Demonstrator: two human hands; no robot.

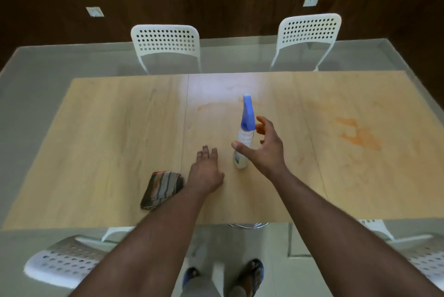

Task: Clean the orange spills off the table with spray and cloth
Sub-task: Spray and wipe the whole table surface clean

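At the far left, by the near corner of the table (101,143), a white perforated chair (64,260) stands tucked close to me. On the tabletop near its front edge lies the folded striped cloth (162,189), dark with brown and grey bands, resting flat and untouched. Just to its right my left hand (206,171) reaches out low over the wood, palm down, fingers straight and relaxed, holding nothing; my forearm partly covers the cloth's right corner. Beyond it a faint orange smear (211,107) marks the middle panel. Next stands the spray bottle (243,138), upright on the table, white body with a blue trigger head. My right hand (264,145) is spread wide just beside it, thumb before the bottle's body and fingers by the trigger head, not closed around it. Further right a stronger orange spill (358,134) stains the right panel. Two white chairs (308,37) face me across the table.
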